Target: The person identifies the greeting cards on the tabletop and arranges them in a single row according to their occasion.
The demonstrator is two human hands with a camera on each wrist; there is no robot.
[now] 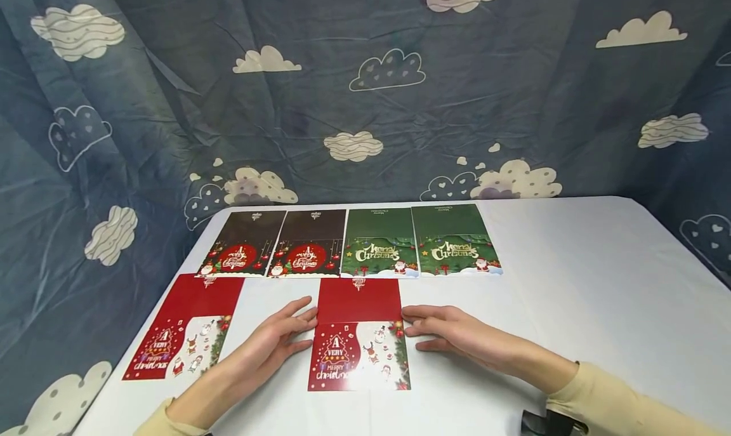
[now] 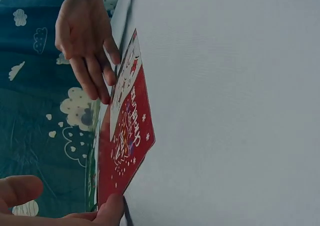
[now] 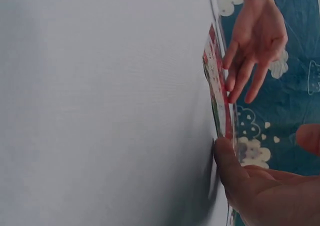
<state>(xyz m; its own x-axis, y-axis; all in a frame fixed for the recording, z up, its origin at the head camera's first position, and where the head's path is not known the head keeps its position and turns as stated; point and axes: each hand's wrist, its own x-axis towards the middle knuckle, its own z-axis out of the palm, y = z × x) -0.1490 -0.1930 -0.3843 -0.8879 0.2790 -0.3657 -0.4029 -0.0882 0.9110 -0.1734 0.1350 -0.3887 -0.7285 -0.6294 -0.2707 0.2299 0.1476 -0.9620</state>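
Note:
A red Christmas card, opened out, lies on the white table in front of me. Its lower half shows a tree, "A Very Merry Christmas" and small figures on white. My left hand is at the card's left edge, fingers extended and fingertips right at the side. On the opposite edge my right hand has its fingers stretched towards the card in the same way. The left wrist view shows the left thumb by the card's near corner. In the right wrist view, the right thumb is at the other end.
A second red card lies at the left, behind my left forearm. Along the back stand in a row two black cards and two green cards, laid flat and opened out. A cloud-patterned curtain hangs behind the white table.

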